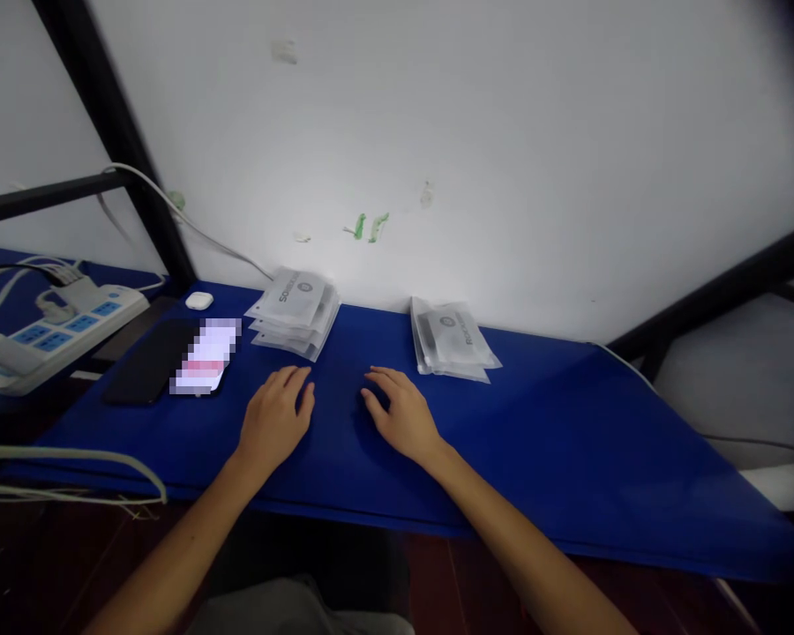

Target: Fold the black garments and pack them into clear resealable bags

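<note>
Below centre, the left hand (274, 419) and right hand (403, 419) rest loosely curled, holding nothing, on a blue surface (569, 450), near the left pouch stack (295, 304) and right pouch stack (451, 337) (both frosted and printed) at mid-frame.

Single head cam, wearer's viewpoint, faces forward and down across the blue tabletop (569, 441) to the wall (535, 132) at 12 o'clock. Near: left hand (274, 419) at 8 and right hand (403, 416) at 6 fit whole; left forearm (185, 534) and right forearm (516, 534) cut off at 8 and 5. Wide: takes in power strip (72, 328) at 9, black bar (715, 289) at 3, wearer's lap (271, 608) at 7.
</note>
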`<state>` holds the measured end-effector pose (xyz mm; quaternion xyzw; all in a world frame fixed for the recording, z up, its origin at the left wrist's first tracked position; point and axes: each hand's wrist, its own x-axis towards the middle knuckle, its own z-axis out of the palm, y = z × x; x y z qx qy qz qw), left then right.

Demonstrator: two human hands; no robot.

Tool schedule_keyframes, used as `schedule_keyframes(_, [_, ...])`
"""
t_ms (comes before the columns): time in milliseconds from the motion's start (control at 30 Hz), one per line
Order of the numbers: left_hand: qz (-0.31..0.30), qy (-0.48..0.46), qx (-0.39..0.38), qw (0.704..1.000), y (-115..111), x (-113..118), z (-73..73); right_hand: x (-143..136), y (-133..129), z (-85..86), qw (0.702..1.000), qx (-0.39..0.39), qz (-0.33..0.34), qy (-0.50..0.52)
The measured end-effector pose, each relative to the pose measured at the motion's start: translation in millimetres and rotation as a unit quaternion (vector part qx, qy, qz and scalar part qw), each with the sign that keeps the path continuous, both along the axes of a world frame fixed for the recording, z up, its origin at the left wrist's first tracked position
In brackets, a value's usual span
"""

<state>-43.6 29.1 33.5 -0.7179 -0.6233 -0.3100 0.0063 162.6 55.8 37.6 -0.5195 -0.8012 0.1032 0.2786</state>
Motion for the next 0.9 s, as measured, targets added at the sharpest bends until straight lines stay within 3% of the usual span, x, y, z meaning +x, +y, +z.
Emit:
schedule_keyframes(133, [0.083,-0.054,0.068,0.993,23,-12,21.6,-23,27,14.9,0.998,-0.014,-0.005,0.057])
schedule_keyframes(233, [0.136,-0.082,0.067,0.985,42,-20,32.8,-41,55,25.2,0.993,-0.048,-0.039,0.100])
schedule_keyframes(433, [0.226,-0.138,0.045,0.963,65,-29,36.2,-69,102,33.6,0.984,-0.091,-0.076,0.132])
schedule_keyframes(667, [0.222,-0.157,0.016,0.962,80,-40,29.3,-77,120,28.7,0.972,-0.144,-0.081,0.166])
schedule_keyframes(900, [0.224,-0.212,-0.011,0.951,89,-47,34.7,-78,133,22.5,0.946,-0.205,-0.072,0.241])
